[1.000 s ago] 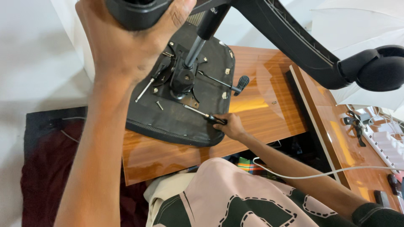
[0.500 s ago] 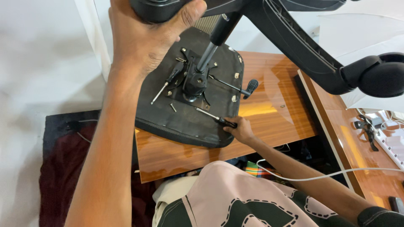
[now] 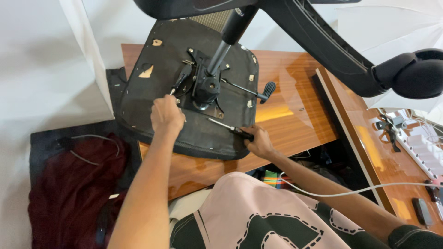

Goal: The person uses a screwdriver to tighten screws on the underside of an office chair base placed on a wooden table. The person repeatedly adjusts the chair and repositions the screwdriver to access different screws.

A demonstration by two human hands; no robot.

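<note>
- Upside-down black office chair seat (image 3: 184, 97) sits on the glossy brown wooden table (image 3: 295, 115), near its back-left corner; metal tilt mechanism (image 3: 203, 87) looks mounted already.
- My left hand (image 3: 167, 115) is curled on the seat; can't tell if it grips anything.
- My right hand (image 3: 260, 142), at the seat's front edge, is wrapped round a black-handled screwdriver (image 3: 229, 128), so I'd guess screws are left.

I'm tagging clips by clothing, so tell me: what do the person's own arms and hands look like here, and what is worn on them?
Both hands are bare, no gloves, rings or watch visible. The left hand and its forearm are uncovered down to the frame edge. The right hand has a bare forearm too; a dark sleeve shows only near the elbow. A thin white cable crosses that arm.
</note>
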